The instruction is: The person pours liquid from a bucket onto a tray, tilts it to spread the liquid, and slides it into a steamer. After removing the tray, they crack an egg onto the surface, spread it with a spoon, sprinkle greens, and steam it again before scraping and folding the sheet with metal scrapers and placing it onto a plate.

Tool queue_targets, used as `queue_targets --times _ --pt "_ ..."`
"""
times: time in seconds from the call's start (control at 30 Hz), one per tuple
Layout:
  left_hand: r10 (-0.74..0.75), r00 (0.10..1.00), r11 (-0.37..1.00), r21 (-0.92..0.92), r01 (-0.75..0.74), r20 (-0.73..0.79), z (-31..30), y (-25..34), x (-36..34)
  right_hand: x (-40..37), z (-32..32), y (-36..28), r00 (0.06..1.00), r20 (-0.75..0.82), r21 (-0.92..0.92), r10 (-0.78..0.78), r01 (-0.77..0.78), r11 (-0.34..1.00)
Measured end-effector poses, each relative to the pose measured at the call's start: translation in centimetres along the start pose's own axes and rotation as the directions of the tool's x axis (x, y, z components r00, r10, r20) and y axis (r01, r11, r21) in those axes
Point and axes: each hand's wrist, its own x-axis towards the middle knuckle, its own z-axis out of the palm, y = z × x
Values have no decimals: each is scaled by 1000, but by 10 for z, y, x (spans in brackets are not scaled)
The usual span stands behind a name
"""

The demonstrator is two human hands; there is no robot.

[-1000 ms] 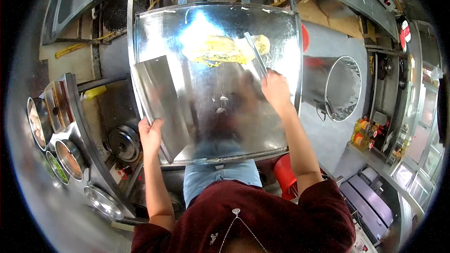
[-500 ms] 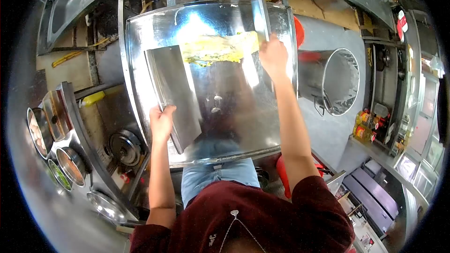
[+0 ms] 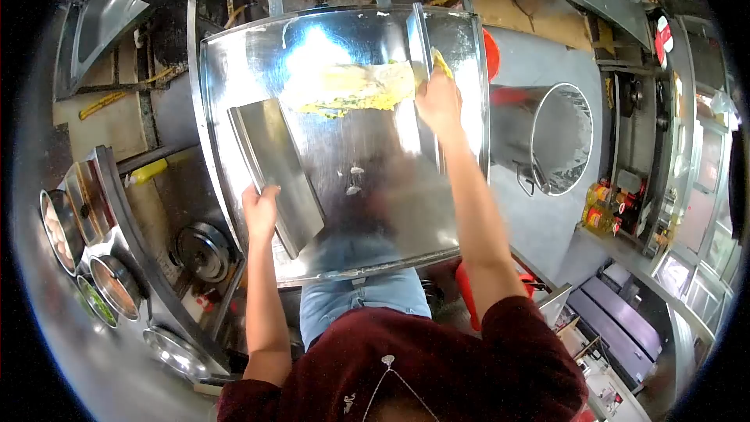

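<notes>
A flattened yellow rice roll with green flecks [image 3: 355, 87] lies across the metal tray [image 3: 383, 219]. My right hand [image 3: 439, 101] is closed on the grip edge of a wide metal scraper [image 3: 419, 41], whose blade stands across the roll's right end. A small yellow piece [image 3: 442, 62] shows on the far right side of that blade, by my fingers. My left hand [image 3: 260, 211] is closed on the edge of a second wide metal scraper [image 3: 280, 176]. This one lies slanted over the tray's left side, its upper end near the roll's left end.
White scraps [image 3: 355, 180] lie mid-tray. Right of the tray is a large metal pot [image 3: 562, 138], with a red container [image 3: 491, 55] behind. Several bowls of food, including a bowl of greens [image 3: 96, 301], stand at left. Oil bottles [image 3: 600, 219] stand at right.
My right hand's scraper has shifted left onto the roll's end, and a small piece now shows to its right. My left hand's scraper has come slightly nearer to me.
</notes>
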Motion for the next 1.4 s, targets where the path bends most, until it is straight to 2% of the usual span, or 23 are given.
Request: queue_targets --times 0.03,0.07,0.17,0.2,0.3,0.33,0.43,0.47,0.5,0.57,0.63,0.67,0.7,0.77,0.8,0.87,0.9,0.97,1.03,1.07,1.17,1.3,1.4 --pt "-8 1000 999 -32 8 -11 1 -2 0 -10 -4 -9 1000 2 32 8 -8 999" --pt "2 1000 998 68 -3 13 -2 3 -2 -15 -2 -16 999 53 21 13 -14 1000" --pt "-130 991 990 64 129 15 1 11 0 2 29 -24 993 115 -14 -5 7 1000" --pt "-74 997 997 -4 74 3 3 12 0 12 30 -23 996 44 14 -74 73 997" --pt "-29 1000 999 25 28 8 -1 13 -1 15 26 -17 998 56 13 -30 30 999" --pt "-38 999 999 20 38 12 0 16 0 4 33 -14 1000 -13 28 4 -4 1000" --pt "-87 996 996 15 87 18 -1 20 -2 3 40 -9 999 49 -117 -6 11 993" --pt "-115 993 993 32 114 28 -5 18 -3 12 38 -1 994 -8 -9 -109 109 994" --pt "-126 991 991 44 124 40 -7 19 -1 25 31 -2 998 -5 -40 -69 69 997" --pt "-47 999 999 9 47 17 -5 16 5 21 21 -11 998 -25 -43 -64 63 997" --pt "-42 999 999 -11 42 18 -8 12 2 -6 26 -30 995 38 -71 -91 94 993" --pt "-97 994 995 38 95 42 -11 15 0 -21 31 -43 993 78 -84 -93 99 992" --pt "-117 993 993 11 117 16 -10 17 -1 -24 28 -61 988 156 -1 -10 10 1000" --pt "-148 988 988 -43 147 -33 -8 22 -1 -6 50 -53 995 94 -36 -35 38 999" --pt "-127 992 990 -55 127 7 -13 16 2 5 49 -56 995 92 -24 -48 50 998" --pt "-119 990 993 -2 119 -82 -18 6 -4 3 42 -47 993 116 -17 -33 35 999" --pt "-92 987 996 7 94 -128 -15 7 3 5 40 -48 997 65 -44 -42 45 998" --pt "-114 993 993 -23 114 -20 -19 12 1 -3 48 -39 998 -7 -104 -62 61 993" --pt "-135 990 991 13 135 28 -26 17 1 21 50 -23 1000 -3 -110 -29 28 994" --pt "-98 995 993 57 100 -35 -27 14 2 23 33 -25 997 50 -101 -64 69 992" --pt "-63 998 991 -123 59 -21 -22 22 1 -4 27 -42 998 4 -19 -69 69 997" --pt "-135 991 985 -105 135 9 -23 18 3 -22 61 -71 984 133 -41 -117 123 992" --pt "-72 997 997 -34 71 -32 -24 25 3 -5 57 -70 987 125 27 -98 95 995"
